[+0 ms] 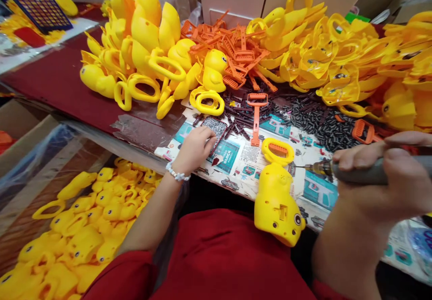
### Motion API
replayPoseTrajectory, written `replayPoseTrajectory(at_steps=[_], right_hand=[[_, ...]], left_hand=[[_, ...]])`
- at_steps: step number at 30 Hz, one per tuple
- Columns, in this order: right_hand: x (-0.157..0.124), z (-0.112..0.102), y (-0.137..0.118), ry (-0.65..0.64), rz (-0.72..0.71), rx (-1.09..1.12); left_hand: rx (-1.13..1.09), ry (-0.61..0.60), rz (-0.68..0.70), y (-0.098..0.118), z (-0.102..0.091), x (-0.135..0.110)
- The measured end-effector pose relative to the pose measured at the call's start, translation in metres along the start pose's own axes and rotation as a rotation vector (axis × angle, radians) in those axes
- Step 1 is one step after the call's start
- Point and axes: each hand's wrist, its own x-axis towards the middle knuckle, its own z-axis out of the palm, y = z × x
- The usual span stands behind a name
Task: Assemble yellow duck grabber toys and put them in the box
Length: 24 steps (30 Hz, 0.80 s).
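Grey rotary tool clenched in right hand; half-open left hand, apparently empty, touches GLOCK-printed paper.

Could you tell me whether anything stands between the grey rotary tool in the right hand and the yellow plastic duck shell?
Nothing visible does. The grey rotary tool, gripped in the right hand, points its thin metal bit at the yellow plastic duck shell across a short gap, with only the printed paper beneath.
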Motion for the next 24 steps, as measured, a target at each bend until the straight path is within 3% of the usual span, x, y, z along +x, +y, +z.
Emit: replayPoseTrajectory(at_steps=[6,10,12,17,20,24], right_hand=[[-0.024,0.017,-0.013,-0.328,-0.059,0.126],[-0.036,0.028,-0.038,-0.408,0.007,0.048],[-0.040,0.031,-0.043,-0.400,0.036,0.026],[-0.044,0.026,-0.038,-0.534,0.045,0.113],[-0.045,0.021,-0.038,-0.514,0.106,0.110],[-0.041,0.020,-0.040,-0.623,0.121,0.137]], left_hand=[[-0.491,0.034,0.275,0.047,0.023,-0.012],[-0.638,0.056,0.400,0.065,0.038,-0.012],[-0.664,0.060,0.435,0.070,0.040,-0.011],[-0.632,0.012,0.484,0.075,0.035,-0.008],[-0.631,-0.059,0.480,0.074,0.033,-0.008],[-0.690,-0.187,0.518,0.070,0.029,-0.007]])
